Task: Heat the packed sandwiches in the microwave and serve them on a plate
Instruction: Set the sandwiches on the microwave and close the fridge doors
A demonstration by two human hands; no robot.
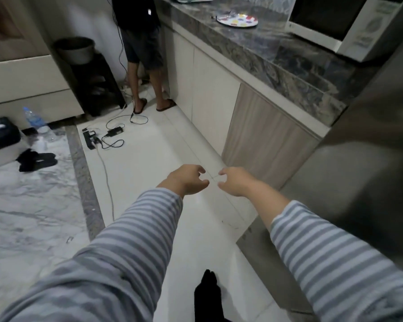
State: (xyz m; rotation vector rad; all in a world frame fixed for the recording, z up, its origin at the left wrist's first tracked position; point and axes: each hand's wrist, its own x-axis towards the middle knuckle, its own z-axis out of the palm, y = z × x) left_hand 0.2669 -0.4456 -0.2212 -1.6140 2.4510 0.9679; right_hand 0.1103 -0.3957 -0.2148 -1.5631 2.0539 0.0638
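**Sandwiches not yet in hand; both hands empty over the floor**

Sandwiches are nowhere in view, so by my judgement the task is at its very start: fetching the packs. The microwave [340, 22] stands shut on the bench [277, 63], with the spotted plate [237, 20] bare beside it. The left hand [186, 181] and right hand [234, 182] reach out side by side above the floor [163, 159], fingers loosely curled, holding and touching nothing. Next the packs must be found, perhaps behind the grey door [358, 147] at right.
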